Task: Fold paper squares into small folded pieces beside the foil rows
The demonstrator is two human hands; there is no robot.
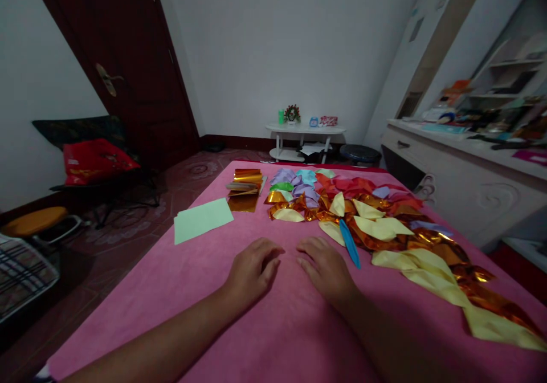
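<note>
My left hand [255, 267] rests on the pink cloth [205, 337], its fingers bent a little and its thumb apart from them, holding nothing. Facing it across a narrow gap, my right hand [327, 270] lies on the same cloth, likewise open with nothing in it. Just beyond my right hand is a slim blue folded paper piece [350, 245]. Pale green paper sheets [204, 220] lie past my left hand. Behind them sits a stack of shiny gold-orange paper [244, 202]. Folded yellow pieces [387, 228] and crinkled gold foil pieces [440, 246] spread out on the right.
Purple folded pieces [305, 194] and red ones [354, 187] cover the far right of the table. A white side table [305, 127] stands by the wall. To the right is a cluttered white cabinet [470, 161]; to the left, a chair holds a red bag [98, 162].
</note>
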